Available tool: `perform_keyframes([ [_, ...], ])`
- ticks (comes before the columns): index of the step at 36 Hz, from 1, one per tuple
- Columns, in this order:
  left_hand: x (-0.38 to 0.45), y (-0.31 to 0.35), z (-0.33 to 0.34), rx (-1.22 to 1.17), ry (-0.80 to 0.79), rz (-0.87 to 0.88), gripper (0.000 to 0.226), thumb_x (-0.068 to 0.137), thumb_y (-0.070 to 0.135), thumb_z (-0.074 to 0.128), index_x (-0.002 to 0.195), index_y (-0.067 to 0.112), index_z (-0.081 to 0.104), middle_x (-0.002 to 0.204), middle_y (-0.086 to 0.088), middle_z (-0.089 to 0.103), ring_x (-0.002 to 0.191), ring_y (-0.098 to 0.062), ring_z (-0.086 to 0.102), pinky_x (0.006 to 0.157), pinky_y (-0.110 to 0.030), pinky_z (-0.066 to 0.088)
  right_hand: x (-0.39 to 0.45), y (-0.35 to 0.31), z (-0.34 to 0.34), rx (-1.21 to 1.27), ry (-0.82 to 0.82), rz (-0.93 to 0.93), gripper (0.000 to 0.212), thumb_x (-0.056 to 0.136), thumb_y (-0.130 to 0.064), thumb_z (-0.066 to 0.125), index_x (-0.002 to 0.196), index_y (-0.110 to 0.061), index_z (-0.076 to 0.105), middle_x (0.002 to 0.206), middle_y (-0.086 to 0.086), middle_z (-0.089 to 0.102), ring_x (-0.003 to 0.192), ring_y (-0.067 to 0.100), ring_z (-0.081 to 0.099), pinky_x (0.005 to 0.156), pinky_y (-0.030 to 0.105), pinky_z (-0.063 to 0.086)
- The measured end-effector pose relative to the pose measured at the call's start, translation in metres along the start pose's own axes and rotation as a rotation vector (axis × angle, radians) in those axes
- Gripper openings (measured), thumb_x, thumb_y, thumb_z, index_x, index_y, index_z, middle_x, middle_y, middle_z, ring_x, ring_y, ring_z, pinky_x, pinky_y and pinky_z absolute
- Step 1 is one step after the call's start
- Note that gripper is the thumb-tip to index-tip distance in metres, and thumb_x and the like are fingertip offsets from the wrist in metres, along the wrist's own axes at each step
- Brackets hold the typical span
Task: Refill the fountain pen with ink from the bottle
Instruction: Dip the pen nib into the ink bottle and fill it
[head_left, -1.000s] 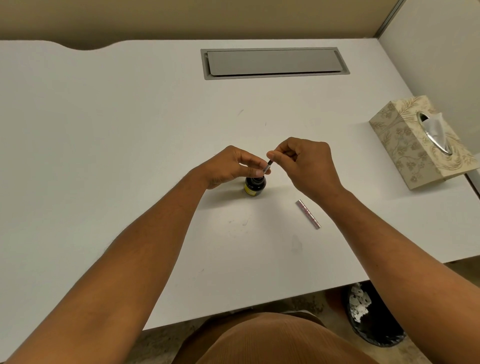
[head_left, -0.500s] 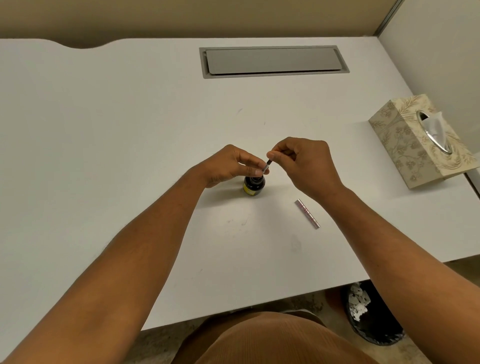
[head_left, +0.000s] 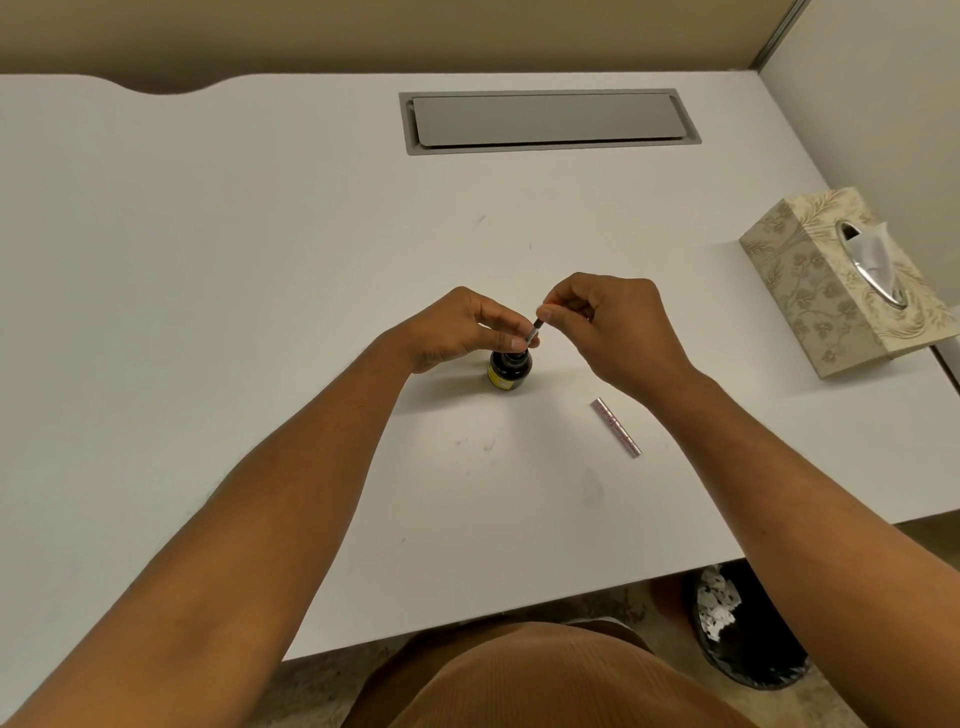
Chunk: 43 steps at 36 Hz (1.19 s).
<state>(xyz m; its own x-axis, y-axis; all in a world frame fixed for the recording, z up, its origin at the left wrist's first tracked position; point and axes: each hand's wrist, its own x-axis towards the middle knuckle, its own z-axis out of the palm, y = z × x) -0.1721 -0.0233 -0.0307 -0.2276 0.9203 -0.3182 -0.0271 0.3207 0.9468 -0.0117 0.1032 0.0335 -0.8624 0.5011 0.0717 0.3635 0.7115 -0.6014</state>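
Observation:
A small dark ink bottle (head_left: 509, 370) with a yellow label stands upright in the middle of the white desk (head_left: 260, 312). My left hand (head_left: 457, 330) curls around the bottle's neck from the left, thumb and fingers at its top. My right hand (head_left: 613, 327) pinches the upper end of a thin dark pen part (head_left: 534, 330), which points down into the bottle's mouth. Its tip is hidden behind my left fingers. A silvery pink pen barrel (head_left: 615, 427) lies on the desk to the right of the bottle, below my right wrist.
A patterned tissue box (head_left: 831, 280) sits at the desk's right edge. A grey cable hatch (head_left: 548, 120) is set into the desk at the back. A black waste bin (head_left: 743, 629) stands on the floor under the front right edge.

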Motion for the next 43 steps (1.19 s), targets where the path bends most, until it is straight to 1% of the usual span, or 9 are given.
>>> perform_keyframes([
  [5,0.0004,0.0007,0.0003,-0.001,-0.005,0.000,0.018,0.086,0.011,0.076,0.103,0.016,0.078,0.105,0.000,0.078,0.111,-0.012,0.069,0.107,-0.034,0.047,0.0004,0.0012,0.0019,0.003,0.020,0.008,0.016,0.091,-0.032,0.070,0.089,-0.016,0.073,0.073,-0.004,0.070,0.064,0.010,0.060,0.062,0.025,0.048],
  [12,0.0009,-0.0007,0.0002,0.003,-0.008,0.007,0.020,0.087,0.011,0.075,0.107,0.012,0.077,0.107,-0.002,0.077,0.111,-0.013,0.069,0.107,-0.033,0.048,-0.0001,0.0020,0.0031,0.014,0.046,0.015,0.019,0.090,-0.034,0.071,0.087,-0.015,0.073,0.072,-0.002,0.070,0.066,0.014,0.062,0.066,0.032,0.052],
  [19,0.0014,0.0002,-0.0005,0.012,-0.005,-0.003,0.023,0.088,0.012,0.075,0.110,0.011,0.076,0.108,-0.002,0.077,0.111,-0.011,0.068,0.104,-0.028,0.047,-0.0027,0.0032,-0.0012,0.057,0.032,-0.018,0.016,0.091,-0.027,0.070,0.104,-0.017,0.073,0.079,-0.005,0.072,0.064,0.004,0.059,0.066,0.017,0.047],
  [22,0.0014,0.0004,-0.0006,0.013,-0.009,-0.011,0.021,0.087,0.012,0.075,0.109,0.012,0.077,0.107,0.000,0.078,0.111,-0.010,0.068,0.106,-0.030,0.046,-0.0027,0.0027,-0.0017,0.021,0.043,-0.047,0.009,0.093,-0.022,0.067,0.096,-0.017,0.074,0.077,-0.005,0.071,0.065,0.006,0.059,0.064,0.021,0.046],
  [27,0.0011,0.0002,0.0002,0.008,-0.005,-0.005,0.018,0.087,0.012,0.075,0.105,0.015,0.077,0.106,0.000,0.078,0.111,-0.011,0.068,0.107,-0.033,0.046,-0.0011,0.0018,0.0002,-0.010,0.045,-0.039,0.011,0.093,-0.023,0.068,0.090,-0.015,0.074,0.068,-0.010,0.063,0.057,0.002,0.052,0.058,0.015,0.036],
  [33,0.0020,0.0005,0.0006,0.014,-0.005,0.001,0.017,0.087,0.013,0.075,0.104,0.017,0.078,0.105,0.001,0.078,0.109,-0.009,0.069,0.107,-0.032,0.047,0.0008,0.0026,0.0030,-0.020,0.069,-0.035,0.015,0.092,-0.027,0.069,0.085,-0.013,0.072,0.062,-0.011,0.057,0.056,0.005,0.049,0.057,0.023,0.036],
  [37,0.0025,-0.0004,0.0003,-0.001,-0.011,0.001,0.016,0.087,0.012,0.075,0.102,0.018,0.078,0.105,0.000,0.078,0.110,-0.011,0.069,0.107,-0.033,0.047,0.0009,0.0036,0.0044,-0.015,0.084,-0.031,0.018,0.092,-0.029,0.069,0.083,-0.013,0.070,0.059,-0.014,0.054,0.056,0.006,0.049,0.056,0.023,0.035],
  [40,0.0031,-0.0005,-0.0002,-0.002,-0.016,-0.003,0.018,0.088,0.011,0.074,0.106,0.015,0.077,0.106,0.000,0.078,0.109,-0.009,0.069,0.103,-0.028,0.047,0.0012,0.0039,0.0042,-0.007,0.097,-0.034,0.020,0.091,-0.030,0.070,0.083,-0.012,0.070,0.060,-0.013,0.055,0.057,0.007,0.051,0.057,0.025,0.039],
  [43,0.0039,0.0004,-0.0004,0.002,-0.019,-0.009,0.019,0.088,0.011,0.074,0.106,0.015,0.077,0.106,0.001,0.078,0.108,-0.008,0.069,0.097,-0.022,0.048,0.0008,0.0043,0.0023,0.001,0.100,-0.044,0.019,0.091,-0.030,0.069,0.085,-0.012,0.073,0.064,-0.006,0.062,0.060,0.012,0.055,0.060,0.029,0.045],
])
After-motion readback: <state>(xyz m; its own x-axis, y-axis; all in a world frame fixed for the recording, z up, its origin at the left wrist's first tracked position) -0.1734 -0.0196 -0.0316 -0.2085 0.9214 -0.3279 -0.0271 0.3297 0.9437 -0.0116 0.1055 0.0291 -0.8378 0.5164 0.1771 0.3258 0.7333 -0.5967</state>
